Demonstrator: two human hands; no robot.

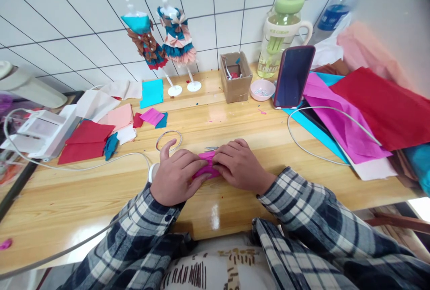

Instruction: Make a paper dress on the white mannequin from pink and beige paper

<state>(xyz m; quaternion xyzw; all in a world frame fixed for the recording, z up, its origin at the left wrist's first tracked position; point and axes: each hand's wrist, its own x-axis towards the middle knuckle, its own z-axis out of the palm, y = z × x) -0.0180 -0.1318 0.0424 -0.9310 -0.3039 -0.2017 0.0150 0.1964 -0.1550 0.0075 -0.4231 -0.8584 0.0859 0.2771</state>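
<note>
Fabric [208, 169], a small magenta piece drawn into narrow folds, lies between the two hands, low over the near middle of the wooden surface [117, 196]. The left hand [178, 175] pinches its left end between thumb and fingers, little finger raised clear; the right hand [240, 164] is closed on the other end, fingertips bunched over the edge. Only a short strip shows between them, so whether its underside touches the wood cannot be told.

It should weigh next to nothing and feel soft and limp, with little stiffness of its own: the pleats would likely loosen wherever the grip lets go. It does not look slippery; the matt finish suggests that fingertips will keep a fair purchase. It seems unlikely to break, though hard pulling might stretch it, fray a cut edge or flatten the folds. The best hold is probably a light pinch close to the gathered part, thumb on one face and fingers on the other, with both ends kept level.

Just beyond it lies a pointed metal tool [211, 148], partly hidden by the right hand, and near the left hand a thin metal ring [181, 136]; fabric dragged that way could snag on the point.
</note>
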